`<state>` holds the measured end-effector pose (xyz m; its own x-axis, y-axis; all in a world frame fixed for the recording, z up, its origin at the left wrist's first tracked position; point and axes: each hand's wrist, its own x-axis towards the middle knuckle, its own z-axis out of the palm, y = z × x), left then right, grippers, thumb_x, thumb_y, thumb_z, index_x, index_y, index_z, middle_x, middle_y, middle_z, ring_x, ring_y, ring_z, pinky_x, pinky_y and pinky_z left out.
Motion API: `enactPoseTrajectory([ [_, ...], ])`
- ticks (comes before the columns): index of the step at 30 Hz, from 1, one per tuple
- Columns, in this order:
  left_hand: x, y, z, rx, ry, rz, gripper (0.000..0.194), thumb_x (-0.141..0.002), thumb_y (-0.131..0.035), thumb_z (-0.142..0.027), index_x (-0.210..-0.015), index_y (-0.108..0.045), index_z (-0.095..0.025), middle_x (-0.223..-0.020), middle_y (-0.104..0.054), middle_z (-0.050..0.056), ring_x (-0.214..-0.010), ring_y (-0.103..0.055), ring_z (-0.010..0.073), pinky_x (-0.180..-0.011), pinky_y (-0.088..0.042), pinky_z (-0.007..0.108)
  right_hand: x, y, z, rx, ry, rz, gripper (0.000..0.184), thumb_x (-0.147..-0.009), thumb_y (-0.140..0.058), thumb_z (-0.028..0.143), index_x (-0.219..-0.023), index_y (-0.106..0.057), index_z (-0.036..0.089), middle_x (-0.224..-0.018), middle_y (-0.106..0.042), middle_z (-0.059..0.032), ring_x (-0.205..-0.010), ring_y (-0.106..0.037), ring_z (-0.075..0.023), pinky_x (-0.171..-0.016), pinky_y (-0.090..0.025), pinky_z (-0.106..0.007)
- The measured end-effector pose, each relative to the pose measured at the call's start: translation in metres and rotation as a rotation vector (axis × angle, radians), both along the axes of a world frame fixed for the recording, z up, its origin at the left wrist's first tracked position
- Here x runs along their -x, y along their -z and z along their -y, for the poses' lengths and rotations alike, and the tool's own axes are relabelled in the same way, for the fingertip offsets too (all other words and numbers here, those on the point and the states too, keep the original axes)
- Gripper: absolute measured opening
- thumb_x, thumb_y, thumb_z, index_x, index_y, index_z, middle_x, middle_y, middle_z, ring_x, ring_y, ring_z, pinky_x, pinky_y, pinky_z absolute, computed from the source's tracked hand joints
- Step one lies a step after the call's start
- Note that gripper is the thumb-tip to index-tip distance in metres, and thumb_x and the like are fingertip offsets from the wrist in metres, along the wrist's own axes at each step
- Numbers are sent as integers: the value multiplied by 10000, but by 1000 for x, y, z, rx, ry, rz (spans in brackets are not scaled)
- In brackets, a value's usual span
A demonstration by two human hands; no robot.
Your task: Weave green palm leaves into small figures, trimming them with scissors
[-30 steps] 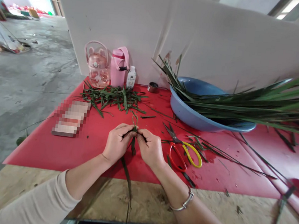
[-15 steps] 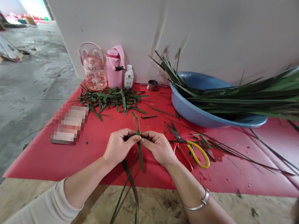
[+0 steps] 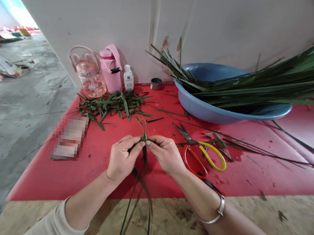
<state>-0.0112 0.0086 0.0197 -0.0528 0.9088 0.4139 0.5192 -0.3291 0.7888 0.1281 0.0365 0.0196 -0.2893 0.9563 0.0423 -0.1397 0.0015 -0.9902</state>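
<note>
Between my hands is a small woven piece of green leaf strips [image 3: 144, 137], with a thin pale loop rising from its top. My left hand [image 3: 125, 153] pinches it from the left with thumb and fingers. From the right, my right hand [image 3: 165, 153] grips the same piece, its thumb close to the left one. Long strip ends [image 3: 149, 212] hang below the hands past the table's front edge. Just right of my right hand lie scissors [image 3: 191, 140] with one red and one yellow handle. The fingers hide part of the weave.
A blue basin [image 3: 204, 108] full of long green leaves [image 3: 252, 91] stands at the back right. Cut leaf scraps [image 3: 112, 104] lie before a clear pink jug [image 3: 89, 75], a pink bottle [image 3: 112, 70], a white bottle [image 3: 128, 79] and a small round tin [image 3: 155, 84]. Red sheeting [image 3: 88, 181] covers the table.
The view has tilted and shifted slightly. Both hands still pinch the woven piece, and the leaf tail below it has swung and is less visible.
</note>
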Motion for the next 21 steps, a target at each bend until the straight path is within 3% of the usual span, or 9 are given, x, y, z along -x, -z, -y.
enactPoseTrajectory([
  [3,0,0,0,12,-22,-8,176,-788,-560,-282,-869,-677,-180,-742,-654,33,-685,-590,130,-665,-453,232,1,-2,1,9,6,-6,152,-711,-625,304,-747,-688,170,-691,-641,-9,-662,-552,-122,-652,-437,-243],
  [7,-3,-2,0,67,-33,69,185,-775,-573,-304,-828,-690,-170,-752,-680,37,-701,-612,146,-669,-468,243,1,-4,1,79,19,-13,171,-683,-649,319,-719,-680,154,-651,-614,4,-586,-505,-92,-567,-405,-218],
  [15,-7,-3,-4,185,-31,273,218,-747,-600,-317,-862,-695,-158,-830,-704,45,-761,-635,155,-721,-487,252,5,-4,-1,237,45,-144,212,-612,-696,344,-642,-620,148,-453,-418,70,-431,-344,-48,-417,-272,-200],
  [21,-2,3,-9,177,9,346,233,-704,-646,-301,-881,-696,-159,-823,-691,42,-781,-625,154,-760,-486,273,1,-7,-2,266,-30,-118,213,-610,-706,308,-689,-595,143,-513,-474,74,-416,-316,-23,-407,-247,-185],
])
